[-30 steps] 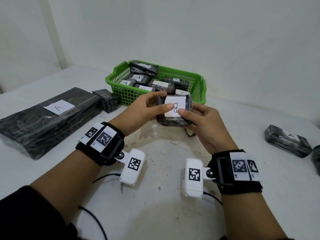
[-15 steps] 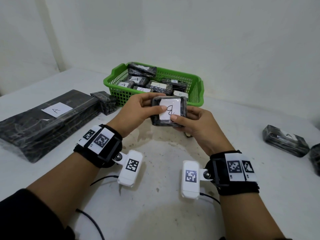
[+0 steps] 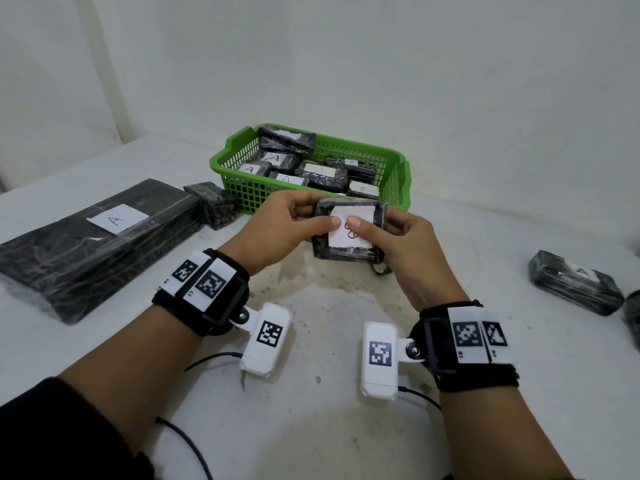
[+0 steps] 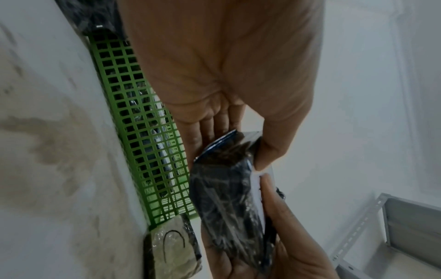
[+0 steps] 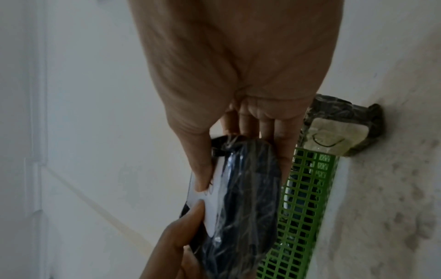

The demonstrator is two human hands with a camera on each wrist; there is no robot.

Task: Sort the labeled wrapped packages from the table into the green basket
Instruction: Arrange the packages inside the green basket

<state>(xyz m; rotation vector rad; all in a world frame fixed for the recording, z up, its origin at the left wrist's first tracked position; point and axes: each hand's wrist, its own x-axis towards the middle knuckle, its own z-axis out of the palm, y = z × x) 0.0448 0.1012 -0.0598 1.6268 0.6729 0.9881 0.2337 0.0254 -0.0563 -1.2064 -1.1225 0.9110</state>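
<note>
Both hands hold one black wrapped package (image 3: pixel 348 252) with a white label marked B, in the air just in front of the green basket (image 3: pixel 394 188). My left hand (image 3: pixel 294 223) grips its left side, thumb on the label. My right hand (image 3: pixel 388 233) grips its right side, thumb also on the label. In the left wrist view the package (image 4: pixel 229 198) sits between thumb and fingers; the right wrist view shows the same package (image 5: pixel 248 198). The basket holds several labeled black packages.
A long black package labeled A (image 3: pixel 93 237) lies at the left with a small black package (image 3: pixel 213 202) beside it. Another package labeled A (image 3: pixel 575 285) lies at the right, one more at the right edge. A small package (image 5: pixel 334 132) lies by the basket's near wall.
Both hands have tilted the package so its label faces more upward, and both thumbs have come together on the label. It stays in front of the basket.
</note>
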